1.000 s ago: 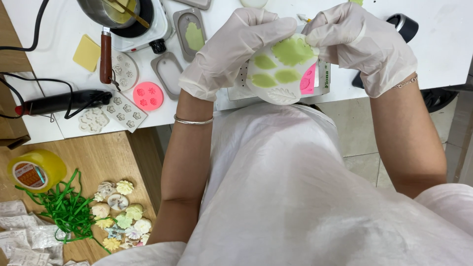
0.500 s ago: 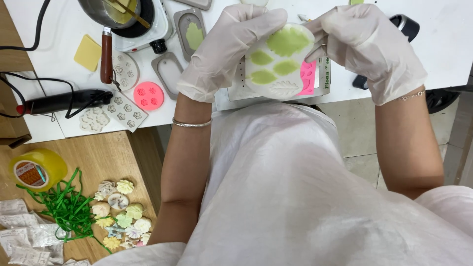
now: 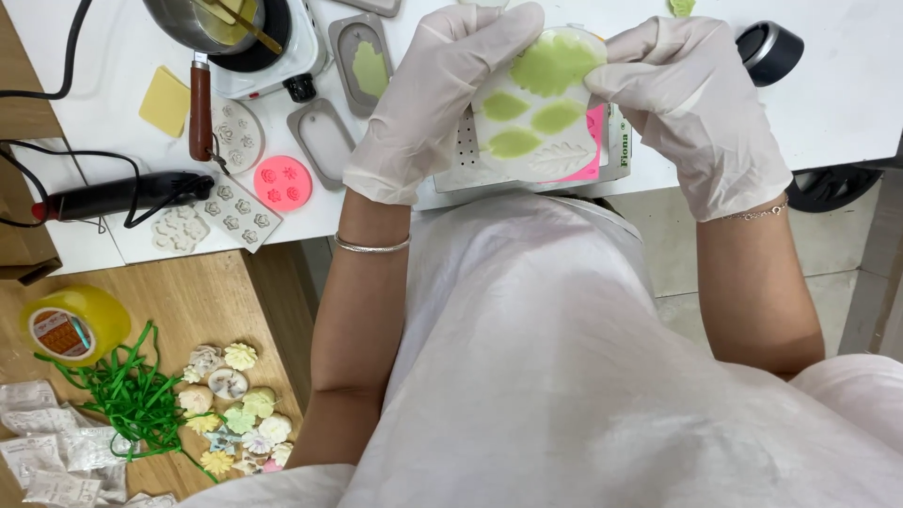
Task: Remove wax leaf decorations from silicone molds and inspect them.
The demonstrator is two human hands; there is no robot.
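Note:
Both my hands wear white gloves and hold a pale round silicone mould [image 3: 536, 108] with leaf-shaped cavities, several filled with green wax. My left hand [image 3: 428, 99] grips the mould's left side from behind. My right hand [image 3: 691, 99] pinches its upper right edge and bends it. The mould is raised above a white box [image 3: 616, 150] with a pink note at the white table's front edge.
On the table [image 3: 847, 103]: a small hot plate with a pot [image 3: 221, 23], grey rectangular moulds [image 3: 362, 61], a pink round mould [image 3: 282, 183], clear flower moulds [image 3: 235, 212], a black tool with cable [image 3: 113, 193]. On the lower wooden surface: tape roll [image 3: 71, 325], green string [image 3: 127, 395], cast flowers [image 3: 235, 409].
The mould and both hands have moved slightly up and away. My right hand's fingers have shifted onto the mould's upper right edge.

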